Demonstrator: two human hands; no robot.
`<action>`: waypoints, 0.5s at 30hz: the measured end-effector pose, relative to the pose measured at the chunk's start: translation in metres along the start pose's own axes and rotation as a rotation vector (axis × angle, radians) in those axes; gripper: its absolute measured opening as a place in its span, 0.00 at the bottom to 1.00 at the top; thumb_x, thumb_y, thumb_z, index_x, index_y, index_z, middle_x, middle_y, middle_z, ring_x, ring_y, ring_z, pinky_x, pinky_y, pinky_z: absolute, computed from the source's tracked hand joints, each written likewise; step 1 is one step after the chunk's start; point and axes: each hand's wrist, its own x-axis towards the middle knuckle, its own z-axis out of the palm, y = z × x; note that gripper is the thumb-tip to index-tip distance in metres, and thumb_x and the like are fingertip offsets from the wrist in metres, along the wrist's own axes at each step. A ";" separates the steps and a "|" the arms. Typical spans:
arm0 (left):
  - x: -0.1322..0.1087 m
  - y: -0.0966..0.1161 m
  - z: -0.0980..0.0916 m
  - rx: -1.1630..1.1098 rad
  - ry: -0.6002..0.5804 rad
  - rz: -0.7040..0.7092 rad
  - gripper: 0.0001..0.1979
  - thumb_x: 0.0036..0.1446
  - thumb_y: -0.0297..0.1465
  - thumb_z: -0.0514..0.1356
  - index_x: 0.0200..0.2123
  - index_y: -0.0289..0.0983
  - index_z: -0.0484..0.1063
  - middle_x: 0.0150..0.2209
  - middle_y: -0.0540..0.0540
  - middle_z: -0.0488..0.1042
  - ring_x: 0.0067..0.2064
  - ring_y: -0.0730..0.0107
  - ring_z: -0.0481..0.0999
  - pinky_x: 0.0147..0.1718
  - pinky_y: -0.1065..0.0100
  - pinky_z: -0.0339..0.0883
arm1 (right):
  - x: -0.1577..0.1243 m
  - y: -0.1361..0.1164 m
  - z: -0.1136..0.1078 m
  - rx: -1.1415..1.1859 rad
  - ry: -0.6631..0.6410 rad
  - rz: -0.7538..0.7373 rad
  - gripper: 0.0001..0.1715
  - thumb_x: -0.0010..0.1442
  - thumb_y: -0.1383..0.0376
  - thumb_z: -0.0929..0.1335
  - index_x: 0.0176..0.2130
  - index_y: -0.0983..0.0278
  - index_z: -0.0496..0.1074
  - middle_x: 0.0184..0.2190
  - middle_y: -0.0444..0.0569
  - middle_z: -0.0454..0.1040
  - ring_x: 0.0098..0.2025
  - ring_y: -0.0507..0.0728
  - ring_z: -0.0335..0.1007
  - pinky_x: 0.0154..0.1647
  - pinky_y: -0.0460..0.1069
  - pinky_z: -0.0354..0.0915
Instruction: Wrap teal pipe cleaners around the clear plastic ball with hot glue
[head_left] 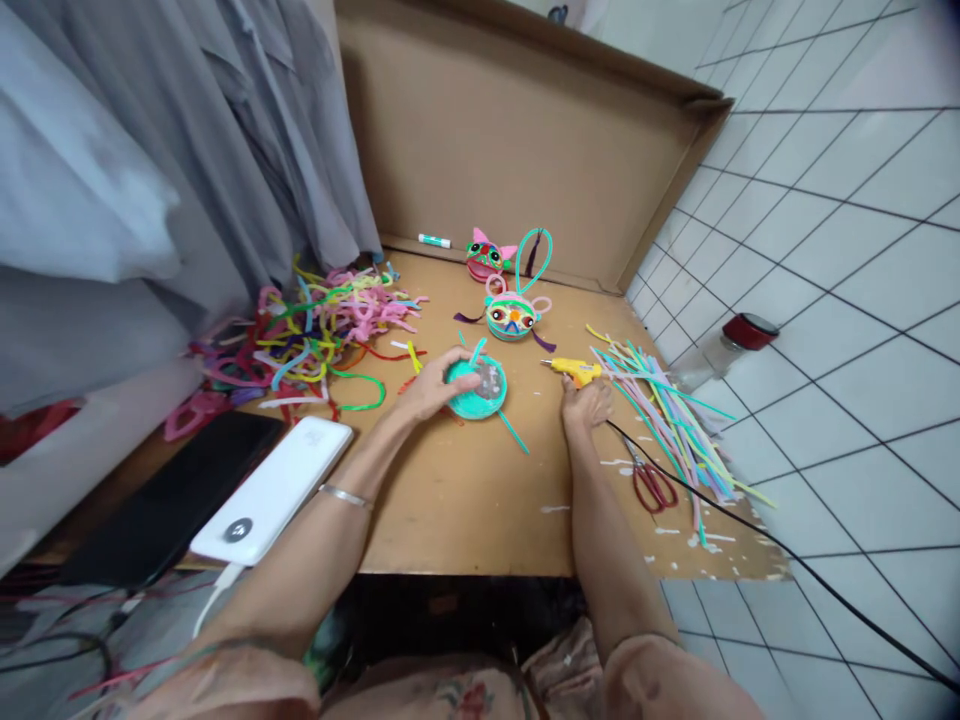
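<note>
My left hand (pixel 441 385) is closed on the rim of a round teal pipe-cleaner piece (pixel 478 405), thumb over its top. The piece has a clear-looking middle, and teal stems stick out of it. My right hand (pixel 587 405) is wrapped round the handle of a yellow hot glue gun (pixel 577 369), whose nozzle points left. The gun rests on or just above the table; I cannot tell which. Beyond the hands sits a teal animal-face ornament (pixel 512 316) with pink loop ears and purple tassels. Behind it stands a pink-eared one (pixel 486 258).
Loose pipe cleaners (pixel 352 310) are heaped at left; straight ones (pixel 667 410) lie at right beside red-handled scissors (pixel 654 488) and a red-lidded jar (pixel 724 350). A white power bank (pixel 277 485) and black phone-like slab (pixel 180 490) lie front left. Cardboard (pixel 517 140) stands behind.
</note>
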 end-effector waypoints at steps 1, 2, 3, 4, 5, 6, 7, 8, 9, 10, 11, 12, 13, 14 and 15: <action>0.001 -0.001 0.000 0.024 -0.022 0.001 0.40 0.41 0.60 0.67 0.48 0.36 0.72 0.56 0.37 0.74 0.58 0.46 0.72 0.59 0.52 0.63 | 0.000 -0.001 0.000 -0.002 -0.005 -0.006 0.28 0.60 0.54 0.68 0.52 0.72 0.70 0.49 0.71 0.73 0.55 0.72 0.66 0.52 0.61 0.60; 0.001 -0.002 0.000 0.042 -0.043 0.002 0.42 0.37 0.57 0.70 0.50 0.35 0.71 0.58 0.36 0.72 0.59 0.45 0.71 0.60 0.51 0.63 | -0.001 -0.001 -0.001 -0.002 -0.011 -0.011 0.29 0.60 0.54 0.67 0.52 0.73 0.69 0.50 0.71 0.72 0.55 0.73 0.65 0.53 0.62 0.60; 0.002 -0.003 0.000 0.051 -0.071 0.002 0.44 0.35 0.55 0.72 0.51 0.35 0.69 0.61 0.35 0.69 0.60 0.45 0.70 0.61 0.51 0.62 | -0.001 -0.002 -0.001 -0.003 -0.014 -0.017 0.30 0.61 0.53 0.66 0.53 0.73 0.69 0.51 0.72 0.71 0.56 0.73 0.64 0.53 0.63 0.59; 0.002 -0.004 0.000 0.059 -0.089 0.003 0.46 0.33 0.52 0.74 0.53 0.35 0.68 0.62 0.35 0.67 0.61 0.45 0.69 0.62 0.51 0.61 | -0.002 -0.003 -0.002 -0.004 -0.012 -0.027 0.31 0.62 0.53 0.65 0.54 0.74 0.69 0.52 0.73 0.71 0.56 0.74 0.64 0.54 0.64 0.59; 0.002 -0.005 0.000 0.074 -0.093 0.002 0.48 0.31 0.50 0.75 0.55 0.36 0.66 0.64 0.35 0.65 0.63 0.45 0.68 0.63 0.50 0.60 | -0.003 -0.004 -0.004 -0.001 -0.002 -0.046 0.31 0.63 0.53 0.64 0.55 0.75 0.68 0.53 0.74 0.69 0.57 0.75 0.63 0.54 0.65 0.58; 0.002 -0.005 0.000 0.093 -0.095 0.001 0.49 0.31 0.48 0.76 0.56 0.36 0.65 0.64 0.34 0.65 0.63 0.46 0.67 0.63 0.50 0.60 | -0.005 -0.006 -0.006 0.010 0.016 -0.076 0.31 0.64 0.54 0.63 0.56 0.75 0.67 0.55 0.75 0.68 0.58 0.75 0.62 0.55 0.66 0.57; 0.002 -0.006 0.000 0.114 -0.094 0.002 0.50 0.31 0.46 0.76 0.57 0.36 0.63 0.64 0.34 0.65 0.63 0.46 0.67 0.63 0.50 0.60 | -0.007 -0.008 -0.008 0.035 0.041 -0.119 0.31 0.64 0.55 0.62 0.57 0.75 0.67 0.56 0.75 0.67 0.59 0.76 0.61 0.55 0.67 0.56; 0.001 -0.006 0.000 0.135 -0.092 0.005 0.51 0.31 0.45 0.77 0.58 0.36 0.62 0.63 0.34 0.65 0.63 0.46 0.68 0.63 0.49 0.60 | -0.009 -0.010 -0.011 0.075 0.069 -0.172 0.31 0.64 0.56 0.62 0.58 0.74 0.66 0.57 0.74 0.66 0.60 0.75 0.60 0.56 0.67 0.56; 0.001 -0.006 0.000 0.154 -0.087 0.012 0.50 0.33 0.44 0.76 0.59 0.35 0.62 0.62 0.34 0.66 0.62 0.47 0.68 0.63 0.50 0.61 | -0.013 -0.014 -0.015 0.135 0.093 -0.232 0.30 0.64 0.56 0.62 0.58 0.72 0.67 0.58 0.72 0.66 0.61 0.75 0.59 0.56 0.68 0.55; 0.000 -0.006 0.001 0.170 -0.083 0.023 0.49 0.34 0.43 0.76 0.59 0.35 0.62 0.61 0.35 0.67 0.62 0.48 0.69 0.62 0.50 0.62 | -0.017 -0.018 -0.019 0.211 0.105 -0.296 0.29 0.64 0.56 0.62 0.58 0.70 0.68 0.57 0.69 0.67 0.61 0.74 0.59 0.57 0.68 0.54; 0.000 -0.006 0.002 0.183 -0.075 0.043 0.47 0.36 0.43 0.76 0.58 0.36 0.63 0.61 0.36 0.68 0.61 0.49 0.69 0.62 0.51 0.63 | -0.022 -0.022 -0.023 0.301 0.102 -0.360 0.27 0.64 0.56 0.61 0.56 0.67 0.69 0.55 0.67 0.69 0.60 0.72 0.61 0.57 0.68 0.54; 0.000 -0.006 0.003 0.194 -0.066 0.070 0.45 0.37 0.42 0.75 0.57 0.36 0.64 0.60 0.37 0.68 0.61 0.50 0.70 0.61 0.51 0.63 | -0.028 -0.027 -0.027 0.401 0.080 -0.433 0.26 0.65 0.54 0.61 0.54 0.65 0.71 0.53 0.64 0.70 0.58 0.71 0.63 0.57 0.67 0.55; 0.000 -0.005 0.004 0.208 -0.061 0.105 0.43 0.38 0.42 0.75 0.56 0.37 0.65 0.59 0.38 0.69 0.60 0.50 0.70 0.61 0.52 0.64 | -0.035 -0.031 -0.031 0.505 0.039 -0.515 0.25 0.66 0.53 0.60 0.53 0.63 0.72 0.50 0.61 0.72 0.56 0.68 0.65 0.57 0.65 0.57; 0.000 -0.005 0.006 0.220 -0.054 0.147 0.40 0.38 0.41 0.75 0.55 0.37 0.66 0.59 0.38 0.70 0.60 0.51 0.71 0.61 0.52 0.64 | -0.043 -0.036 -0.035 0.601 -0.027 -0.610 0.24 0.66 0.52 0.60 0.52 0.62 0.72 0.49 0.59 0.72 0.53 0.66 0.67 0.55 0.63 0.59; 0.000 -0.004 0.008 0.236 -0.054 0.188 0.39 0.39 0.40 0.75 0.54 0.37 0.67 0.59 0.38 0.70 0.60 0.51 0.71 0.61 0.52 0.64 | -0.050 -0.040 -0.038 0.670 -0.081 -0.683 0.23 0.66 0.52 0.61 0.52 0.60 0.72 0.47 0.56 0.73 0.52 0.64 0.68 0.55 0.62 0.60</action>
